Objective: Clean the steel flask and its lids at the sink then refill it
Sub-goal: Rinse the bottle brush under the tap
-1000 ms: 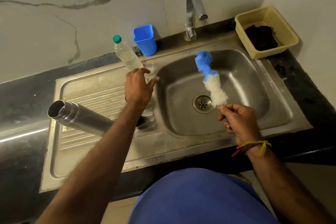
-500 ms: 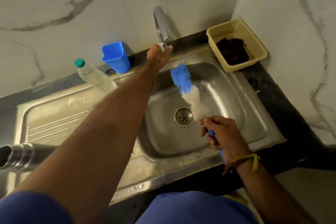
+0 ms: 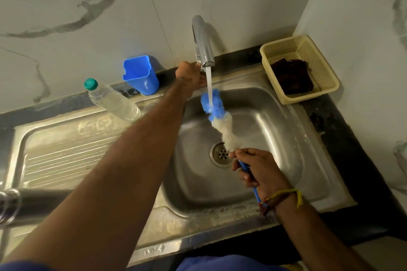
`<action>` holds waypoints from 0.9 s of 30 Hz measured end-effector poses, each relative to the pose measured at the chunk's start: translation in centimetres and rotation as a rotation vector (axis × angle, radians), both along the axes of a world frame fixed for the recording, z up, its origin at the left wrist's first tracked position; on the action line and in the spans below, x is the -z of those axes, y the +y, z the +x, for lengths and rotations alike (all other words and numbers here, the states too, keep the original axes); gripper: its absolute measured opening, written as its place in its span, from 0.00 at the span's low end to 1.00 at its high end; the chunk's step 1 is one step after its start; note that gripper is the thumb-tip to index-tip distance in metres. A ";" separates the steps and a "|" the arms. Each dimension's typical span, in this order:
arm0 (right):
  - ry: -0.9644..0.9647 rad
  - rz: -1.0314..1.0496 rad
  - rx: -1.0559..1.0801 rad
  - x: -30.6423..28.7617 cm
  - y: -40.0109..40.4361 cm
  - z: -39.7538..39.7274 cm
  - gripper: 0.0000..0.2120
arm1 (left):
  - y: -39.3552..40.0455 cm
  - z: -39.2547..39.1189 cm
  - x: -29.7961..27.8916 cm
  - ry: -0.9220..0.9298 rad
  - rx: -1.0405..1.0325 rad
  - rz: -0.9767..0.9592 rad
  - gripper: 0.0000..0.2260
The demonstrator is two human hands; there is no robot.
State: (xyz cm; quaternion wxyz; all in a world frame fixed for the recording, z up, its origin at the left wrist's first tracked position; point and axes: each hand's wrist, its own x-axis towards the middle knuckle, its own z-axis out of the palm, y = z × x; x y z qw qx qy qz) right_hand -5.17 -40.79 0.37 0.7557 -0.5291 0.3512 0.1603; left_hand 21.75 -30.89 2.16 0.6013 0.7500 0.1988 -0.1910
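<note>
Flask cut by left edge

Bare forearms, blue short sleeve at the lower left of the frame, blue shirt front along the bottom edge — yellow-and-red thread wristband on the right wrist.

His left arm stretches far forward, the left hand held at full reach. The right hand stays low, fingers curled, wrist bent

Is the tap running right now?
On. A stream of water falls from the tap onto the blue tip of the bottle brush, which the right hand holds over the sink.
</note>
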 end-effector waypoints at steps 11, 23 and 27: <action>0.005 -0.079 0.039 0.9 0.7 -1.3 0.10 | 9.0 -10.6 4.7 -0.335 0.254 0.702 0.11; -0.383 -1.291 -0.094 2.4 0.6 -2.2 0.08 | 14.5 -16.6 7.4 -0.363 0.358 0.969 0.11; -0.421 -1.303 -0.098 2.1 1.0 -0.7 0.07 | 15.2 -17.3 8.9 -0.407 0.445 0.988 0.20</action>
